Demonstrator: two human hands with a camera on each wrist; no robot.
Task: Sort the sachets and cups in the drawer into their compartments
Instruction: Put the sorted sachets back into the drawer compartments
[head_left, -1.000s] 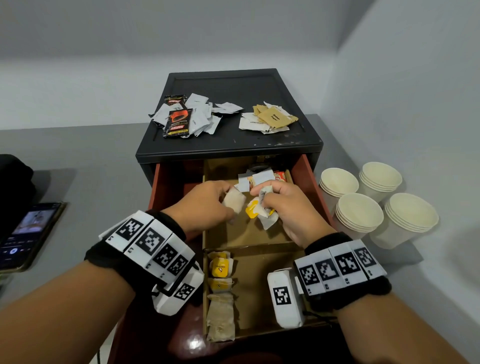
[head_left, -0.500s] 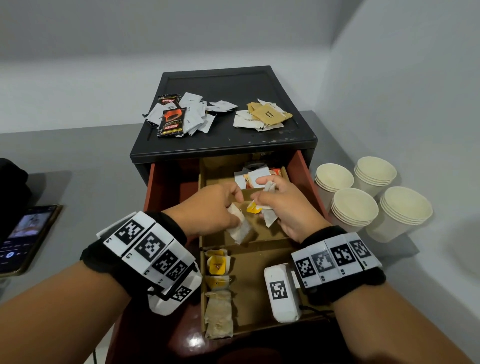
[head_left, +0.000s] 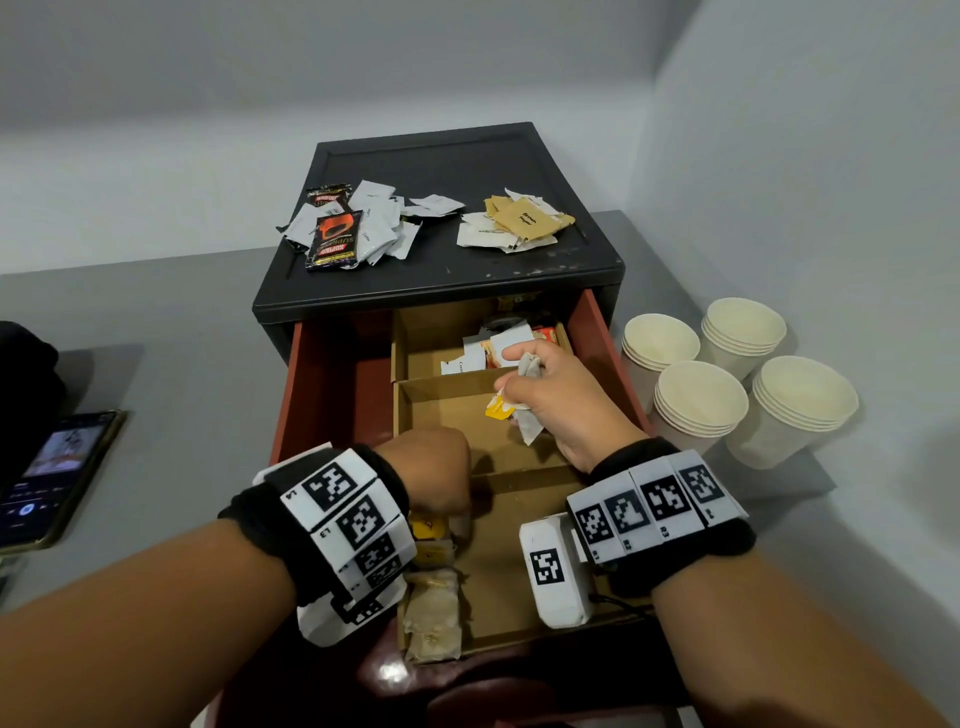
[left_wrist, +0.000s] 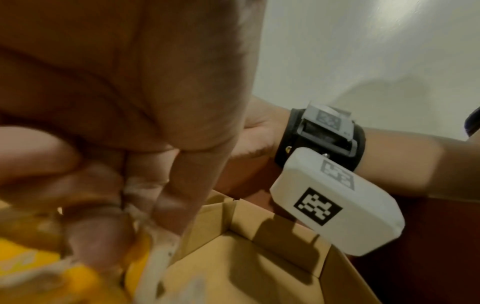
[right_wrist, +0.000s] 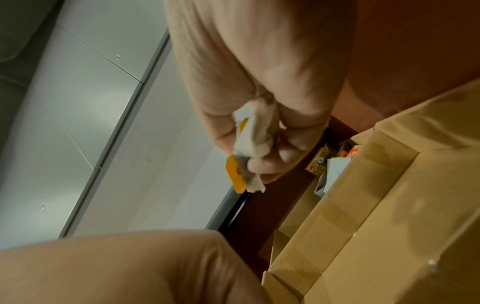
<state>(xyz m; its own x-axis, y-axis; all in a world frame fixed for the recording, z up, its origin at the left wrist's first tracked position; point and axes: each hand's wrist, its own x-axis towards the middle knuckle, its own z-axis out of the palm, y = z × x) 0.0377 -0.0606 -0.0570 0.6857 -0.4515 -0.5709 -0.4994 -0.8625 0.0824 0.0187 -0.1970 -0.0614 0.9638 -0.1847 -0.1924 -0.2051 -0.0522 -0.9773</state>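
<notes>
Over the middle compartment of the open drawer (head_left: 332, 395), my right hand (head_left: 561, 400) clutches a bundle of tea bags (head_left: 525, 415). My left hand (head_left: 431, 478) reaches into the near compartment, fingers pinching a tea bag (left_wrist: 155, 259) beside the yellow sachets (head_left: 428, 527). Paper cups (head_left: 701, 400) stand right of the drawer.
</notes>
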